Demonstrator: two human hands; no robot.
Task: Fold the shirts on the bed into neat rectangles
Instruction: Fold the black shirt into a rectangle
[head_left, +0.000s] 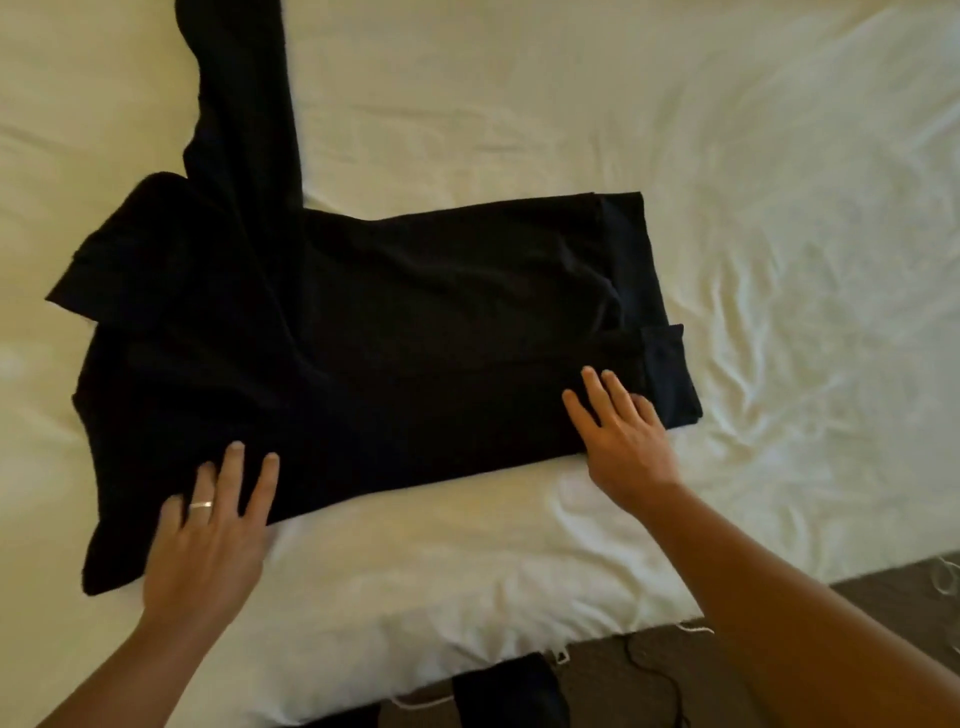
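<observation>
A black long-sleeved shirt (395, 332) lies flat on the white bed (727, 208), its body running left to right. One sleeve stretches straight away from me toward the top left; the near side is folded inward. My left hand (208, 540), with a ring on it, rests flat, fingers spread, on the shirt's near left edge. Over at the near right corner, by the hem, my right hand (623, 431) presses flat on the cloth. Neither hand grips any fabric.
The bed's near edge runs along the bottom, with dark carpet (883, 592) beyond it at the lower right. A dark object (509, 691) and a thin cable (654, 670) lie on the floor there. Wrinkled white sheet surrounds the shirt.
</observation>
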